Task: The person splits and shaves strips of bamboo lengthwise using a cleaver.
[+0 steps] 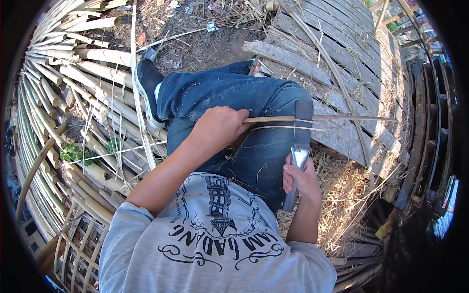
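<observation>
My left hand [220,128] is closed around one end of a long, thin bamboo strip [351,117], which runs to the right across my bent knee. A cleaver-like knife [303,129] with a broad rectangular blade is gripped by its handle in my right hand [304,179]. Its blade stands across the strip over my knee, overlapping it. Just below the strip, a thinner pale sliver [273,127] curves past the blade; whether it is still joined to the strip I cannot tell.
Many bamboo poles [97,83] lie heaped on the left, beside a woven bamboo basket [80,244]. Weathered wooden planks [337,93] with loose strips on them are at the right. Pale shavings [347,205] cover the ground beside my right arm. A small green plant [73,152] grows among the poles.
</observation>
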Tool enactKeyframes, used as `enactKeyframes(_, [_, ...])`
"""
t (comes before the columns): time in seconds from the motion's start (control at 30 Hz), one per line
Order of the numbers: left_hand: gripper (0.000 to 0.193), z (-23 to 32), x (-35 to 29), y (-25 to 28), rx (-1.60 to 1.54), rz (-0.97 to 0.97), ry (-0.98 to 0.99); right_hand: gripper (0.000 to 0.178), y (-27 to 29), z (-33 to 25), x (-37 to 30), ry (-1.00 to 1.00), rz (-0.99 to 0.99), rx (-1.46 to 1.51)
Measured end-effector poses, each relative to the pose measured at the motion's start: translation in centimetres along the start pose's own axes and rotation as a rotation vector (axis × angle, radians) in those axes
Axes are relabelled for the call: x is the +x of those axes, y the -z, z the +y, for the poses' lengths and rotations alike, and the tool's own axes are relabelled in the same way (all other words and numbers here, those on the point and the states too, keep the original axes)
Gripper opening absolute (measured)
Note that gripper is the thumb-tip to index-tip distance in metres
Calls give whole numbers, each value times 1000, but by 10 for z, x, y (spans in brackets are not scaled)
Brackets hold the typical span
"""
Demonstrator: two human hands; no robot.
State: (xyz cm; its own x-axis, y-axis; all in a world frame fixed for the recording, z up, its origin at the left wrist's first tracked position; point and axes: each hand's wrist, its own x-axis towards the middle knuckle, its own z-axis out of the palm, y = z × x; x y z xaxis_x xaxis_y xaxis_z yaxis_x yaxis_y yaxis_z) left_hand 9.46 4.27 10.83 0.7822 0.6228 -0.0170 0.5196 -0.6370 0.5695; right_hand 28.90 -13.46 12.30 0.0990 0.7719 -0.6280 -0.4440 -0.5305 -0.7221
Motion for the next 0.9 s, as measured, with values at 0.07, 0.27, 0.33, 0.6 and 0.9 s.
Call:
enactKeyframes(0.07, [18,4,3,0,8,-13,2,12,3,0,1,-39,-39,125])
enactKeyframes(0.27, [19,6,10,-4,-2,-18,-38,12,4,2,-2,62,-14,-21])
enactKeyframes(0.33, [19,6,11,-5,-3,-25,-59,12,10,1,-4,3,-117,119])
enactKeyframes(0.6, [21,17,20,-9,0,-44,-69,12,3,7,0,68,26,-77])
enactKeyframes(0.9, [27,27,34,-8,40,-76,-107,12,10,8,5,40,41,-85])
